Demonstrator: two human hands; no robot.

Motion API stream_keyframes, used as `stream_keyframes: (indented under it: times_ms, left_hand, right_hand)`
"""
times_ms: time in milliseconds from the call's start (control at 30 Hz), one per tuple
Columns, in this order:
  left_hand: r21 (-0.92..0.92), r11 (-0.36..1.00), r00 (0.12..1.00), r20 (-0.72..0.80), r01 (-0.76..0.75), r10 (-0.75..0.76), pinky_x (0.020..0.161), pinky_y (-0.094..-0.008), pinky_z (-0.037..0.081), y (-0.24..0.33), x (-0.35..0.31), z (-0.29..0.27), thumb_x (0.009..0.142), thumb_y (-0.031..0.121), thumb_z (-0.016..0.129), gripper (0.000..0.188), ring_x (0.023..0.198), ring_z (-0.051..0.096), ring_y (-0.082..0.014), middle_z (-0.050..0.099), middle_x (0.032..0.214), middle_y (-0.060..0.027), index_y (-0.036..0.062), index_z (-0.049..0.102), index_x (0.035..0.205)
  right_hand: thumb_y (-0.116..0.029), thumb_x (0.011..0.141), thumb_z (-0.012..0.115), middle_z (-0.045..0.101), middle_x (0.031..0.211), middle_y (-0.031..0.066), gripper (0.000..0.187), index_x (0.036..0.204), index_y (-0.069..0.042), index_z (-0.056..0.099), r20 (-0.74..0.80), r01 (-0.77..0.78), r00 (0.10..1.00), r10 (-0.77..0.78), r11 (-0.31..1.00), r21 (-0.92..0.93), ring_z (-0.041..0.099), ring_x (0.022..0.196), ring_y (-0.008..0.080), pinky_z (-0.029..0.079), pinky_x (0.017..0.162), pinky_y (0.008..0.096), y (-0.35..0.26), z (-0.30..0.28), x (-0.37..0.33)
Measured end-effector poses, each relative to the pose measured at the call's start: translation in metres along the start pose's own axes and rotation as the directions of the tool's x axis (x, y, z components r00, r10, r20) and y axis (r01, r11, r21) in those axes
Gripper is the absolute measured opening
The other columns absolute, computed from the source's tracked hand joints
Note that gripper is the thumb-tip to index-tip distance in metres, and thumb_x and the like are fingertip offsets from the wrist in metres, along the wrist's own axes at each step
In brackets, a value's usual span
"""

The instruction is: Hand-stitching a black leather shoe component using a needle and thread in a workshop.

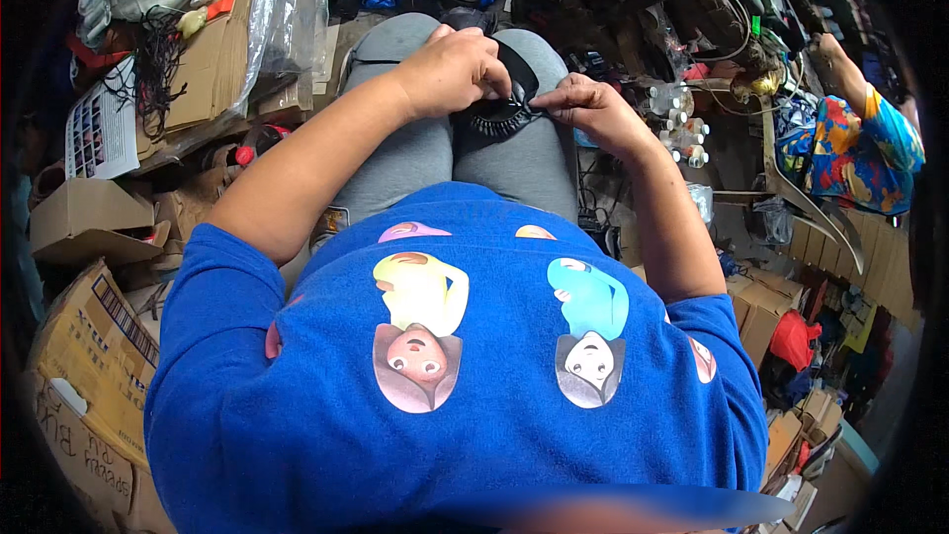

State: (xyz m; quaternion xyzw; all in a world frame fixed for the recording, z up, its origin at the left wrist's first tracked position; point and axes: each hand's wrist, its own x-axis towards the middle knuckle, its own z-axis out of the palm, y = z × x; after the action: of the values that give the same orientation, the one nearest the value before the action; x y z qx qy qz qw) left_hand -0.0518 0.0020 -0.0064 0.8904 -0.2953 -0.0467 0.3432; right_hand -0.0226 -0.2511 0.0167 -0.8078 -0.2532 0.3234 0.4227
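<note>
The wearer's blue T-shirt (494,336), printed with cartoon figures, is nearest. Beyond it, grey trousers (390,153) cover the thighs, and a black piece with a curved, ribbed edge (502,127) lies over them between both hands. The left hand (450,74) curls over its upper left side; whether those fingers grip it cannot be told, as their tips are partly hidden. The right hand (598,117) has thumb and forefinger pinched on the piece's right edge. Farther out are an open cardboard box (89,222), small bottles (677,119) and another person's multicoloured garment (858,158).
</note>
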Motion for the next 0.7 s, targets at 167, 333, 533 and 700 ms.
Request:
stream_keyframes:
  times_ms: [167, 333, 533, 700]
  left_hand:
    - [0.003, 1.000, 1.000, -0.015, 0.007, -0.007, 0.083, -0.0370, 0.033, 0.002, -0.006, 0.003, 0.075, 0.017, 0.068, 0.011, 0.089, 0.052, -0.0183, 0.057, 0.078, 0.0029, 0.0209, 0.071, 0.085]
    - [0.036, 0.999, 0.998, -0.055, -0.020, 0.022, 0.083, -0.0368, 0.033, 0.006, -0.017, 0.003, 0.074, 0.014, 0.067, 0.016, 0.088, 0.051, -0.0183, 0.056, 0.078, 0.0033, 0.0214, 0.071, 0.088]
    - [0.014, 1.000, 1.000, -0.004, -0.007, 0.007, 0.083, -0.0366, 0.033, 0.003, -0.012, -0.001, 0.074, 0.012, 0.066, 0.017, 0.089, 0.051, -0.0183, 0.055, 0.080, 0.0027, 0.0216, 0.071, 0.088]
    - [0.025, 1.000, 0.999, -0.051, 0.012, -0.011, 0.082, -0.0360, 0.034, 0.007, -0.012, 0.006, 0.074, 0.016, 0.067, 0.011, 0.088, 0.052, -0.0182, 0.056, 0.077, 0.0022, 0.0193, 0.071, 0.084]
  right_hand:
    - [-0.002, 0.077, 0.065, 0.056, 0.080, 0.0015, 0.030, 0.103, -0.015, 0.071, -0.004, 0.005, 1.000, -0.005, 1.000, 0.031, 0.053, 0.083, 0.0135, 0.044, 0.078, 0.0261, 0.006, 0.005, -0.002]
    - [-0.002, 0.077, 0.065, 0.056, 0.079, 0.0008, 0.030, 0.104, -0.015, 0.071, -0.096, 0.063, 0.993, -0.064, 0.998, -0.010, 0.053, 0.080, 0.0119, 0.043, 0.075, 0.0238, 0.010, 0.013, -0.010]
    - [-0.002, 0.078, 0.064, 0.056, 0.080, 0.0003, 0.029, 0.105, -0.013, 0.071, -0.050, 0.020, 0.999, -0.018, 0.999, 0.044, 0.052, 0.080, 0.0107, 0.043, 0.075, 0.0233, 0.009, 0.008, -0.006]
    - [-0.003, 0.078, 0.065, 0.058, 0.081, 0.0004, 0.028, 0.104, -0.013, 0.071, -0.072, 0.025, 0.997, -0.018, 0.995, 0.096, 0.052, 0.081, 0.0113, 0.044, 0.075, 0.0239, 0.009, 0.014, -0.007]
